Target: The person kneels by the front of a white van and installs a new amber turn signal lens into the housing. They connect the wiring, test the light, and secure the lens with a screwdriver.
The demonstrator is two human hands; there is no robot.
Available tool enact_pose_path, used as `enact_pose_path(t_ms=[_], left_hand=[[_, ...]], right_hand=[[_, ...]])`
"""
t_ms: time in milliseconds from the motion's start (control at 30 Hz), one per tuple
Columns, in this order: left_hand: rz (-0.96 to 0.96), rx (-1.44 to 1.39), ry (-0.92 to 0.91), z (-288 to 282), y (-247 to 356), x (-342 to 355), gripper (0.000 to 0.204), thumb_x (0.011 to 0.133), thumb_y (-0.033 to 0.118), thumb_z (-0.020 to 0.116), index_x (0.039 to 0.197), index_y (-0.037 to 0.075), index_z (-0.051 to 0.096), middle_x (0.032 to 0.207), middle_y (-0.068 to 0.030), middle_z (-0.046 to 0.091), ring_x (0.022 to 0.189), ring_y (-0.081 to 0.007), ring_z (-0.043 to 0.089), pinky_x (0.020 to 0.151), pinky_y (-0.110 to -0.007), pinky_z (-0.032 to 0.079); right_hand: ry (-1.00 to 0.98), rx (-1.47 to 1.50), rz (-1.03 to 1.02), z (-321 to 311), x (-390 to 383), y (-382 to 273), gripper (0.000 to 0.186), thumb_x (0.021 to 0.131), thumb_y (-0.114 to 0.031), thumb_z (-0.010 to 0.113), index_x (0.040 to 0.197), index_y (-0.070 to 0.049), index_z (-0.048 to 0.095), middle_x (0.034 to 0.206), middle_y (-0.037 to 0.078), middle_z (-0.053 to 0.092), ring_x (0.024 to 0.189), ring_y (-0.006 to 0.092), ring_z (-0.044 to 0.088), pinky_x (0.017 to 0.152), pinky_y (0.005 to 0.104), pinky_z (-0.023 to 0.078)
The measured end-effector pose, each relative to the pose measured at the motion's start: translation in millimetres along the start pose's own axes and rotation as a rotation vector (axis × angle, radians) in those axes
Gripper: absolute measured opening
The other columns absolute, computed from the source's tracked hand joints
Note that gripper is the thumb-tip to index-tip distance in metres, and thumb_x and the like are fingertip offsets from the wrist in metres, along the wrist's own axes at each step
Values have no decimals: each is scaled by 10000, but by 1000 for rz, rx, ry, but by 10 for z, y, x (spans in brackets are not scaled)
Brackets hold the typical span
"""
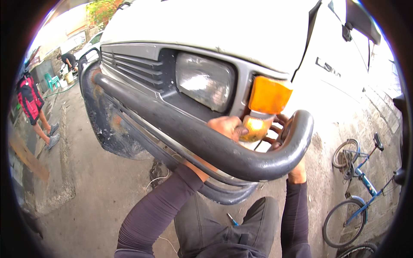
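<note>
A rounded amber lamp (pixel 254 128) with a pale upper edge sits just under the square orange corner light (pixel 270 95) of a white vehicle. My left hand (pixel 227 127) reaches up behind the black tubular bumper bar (pixel 193 135) and grips the lamp's left side, thumb against it. On the other side my right hand (pixel 279 131) curls its fingers round the lamp's right edge, inside the bar's bend. The bar covers my left wrist and part of my right hand. A headlight (pixel 205 81) lies up and left of my hands.
The curved bar runs close in front of my forearms, with a rusty, scuffed dark panel (pixel 114 124) at its left. A blue bicycle (pixel 365 182) is on the right. Two people are at the far left, one in red-and-black shorts (pixel 30 99). A small blue-handled tool (pixel 232 219) shows between my legs.
</note>
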State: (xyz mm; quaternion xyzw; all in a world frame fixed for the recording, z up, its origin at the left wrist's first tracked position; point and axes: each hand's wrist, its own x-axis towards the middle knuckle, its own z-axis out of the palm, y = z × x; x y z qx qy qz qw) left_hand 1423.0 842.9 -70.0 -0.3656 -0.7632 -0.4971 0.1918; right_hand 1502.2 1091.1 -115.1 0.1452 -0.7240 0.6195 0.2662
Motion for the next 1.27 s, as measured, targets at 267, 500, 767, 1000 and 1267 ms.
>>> enact_pose_path(t_ms=[267, 500, 767, 1000, 1267], left_hand=[[34, -14, -29, -27, -79, -71, 168, 947, 131, 738, 935, -32, 702, 898, -197, 729, 833, -336, 744, 738, -432, 579], [133, 46, 72, 44, -105, -101, 200, 935, 131, 763, 958, -53, 686, 889, -215, 720, 796, -319, 762, 688, -438, 594], [92, 24, 72, 157, -160, -127, 237, 969, 161, 741, 1002, -68, 690, 921, -233, 722, 827, -330, 775, 724, -410, 614], [48, 90, 12, 132, -120, -102, 298, 982, 232, 708, 1071, -31, 599, 907, -236, 690, 852, -323, 721, 784, -420, 570], [-62, 31, -92, -26, 45, 62, 364, 1033, 302, 666, 1183, 3, 522, 914, -245, 723, 831, -393, 782, 694, -460, 626]], right_hand=[[18, -9, 43, 184, 82, -425, 950, 755, -104, 898, 1548, 44, 397, 1438, 258, 563, 1242, 388, 642, 973, 509, 610], [-8, 186, 47, 150, 31, -407, 894, 831, -152, 860, 1565, 14, 377, 1447, 220, 563, 1250, 350, 639, 981, 496, 600], [24, 144, 17, 152, 4, -424, 932, 836, -250, 871, 1574, 6, 362, 1444, 210, 563, 1238, 337, 644, 983, 484, 601], [49, 51, -14, 289, 17, -380, 971, 840, -335, 881, 1581, 0, 349, 1441, 201, 564, 1227, 326, 649, 984, 473, 601], [65, -73, 30, 222, 45, -259, 956, 846, -245, 890, 1589, -16, 335, 1457, 165, 553, 1287, 299, 610, 966, 443, 605]])
